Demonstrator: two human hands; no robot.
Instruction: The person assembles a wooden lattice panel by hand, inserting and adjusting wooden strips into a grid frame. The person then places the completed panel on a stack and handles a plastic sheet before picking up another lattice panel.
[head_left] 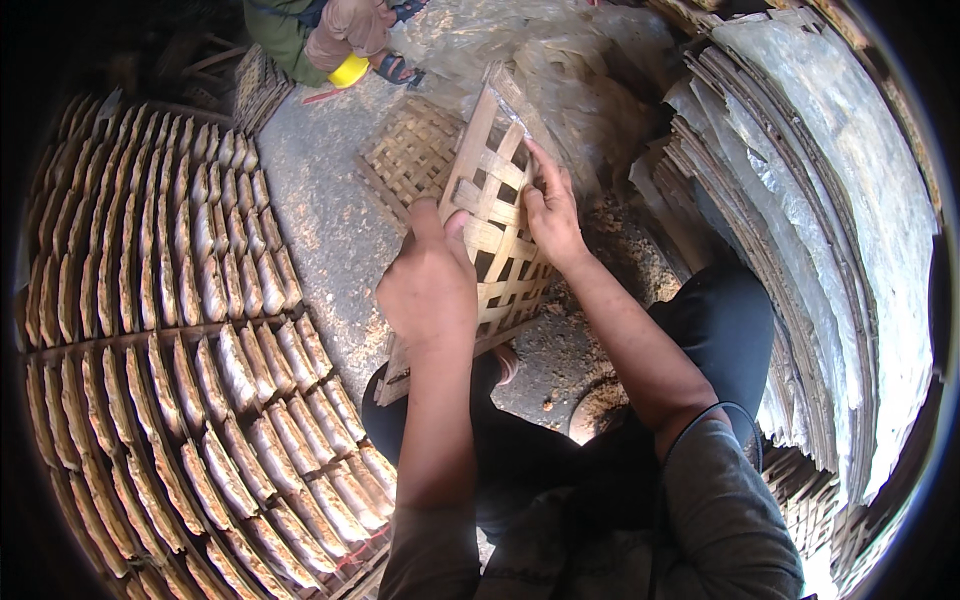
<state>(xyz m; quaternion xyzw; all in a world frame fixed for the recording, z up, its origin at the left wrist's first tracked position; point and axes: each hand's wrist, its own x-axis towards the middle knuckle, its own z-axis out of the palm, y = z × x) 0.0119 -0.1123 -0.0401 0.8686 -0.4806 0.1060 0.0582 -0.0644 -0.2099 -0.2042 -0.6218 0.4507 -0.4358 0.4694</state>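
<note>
Rows of brown strips [237,368] left of the left hand [432,283], plastic-sheeted stack [850,230] right of the right hand [553,212], tilted woven panel [487,235] between both, left hand closed on one edge, right hand half-curled, holding the other

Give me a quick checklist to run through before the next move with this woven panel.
1. Left hand on the woven panel: ok, gripping its left side.
2. Right hand on the panel: ok, at its right side.
3. Panel level: not ok, held tilted.
4. Second woven panel fully visible: not ok, partly hidden behind the held one.
5. Co-worker's sandaled foot apart from the panels: ok.
6. Held panel's far face: cannot tell, hidden.
</note>
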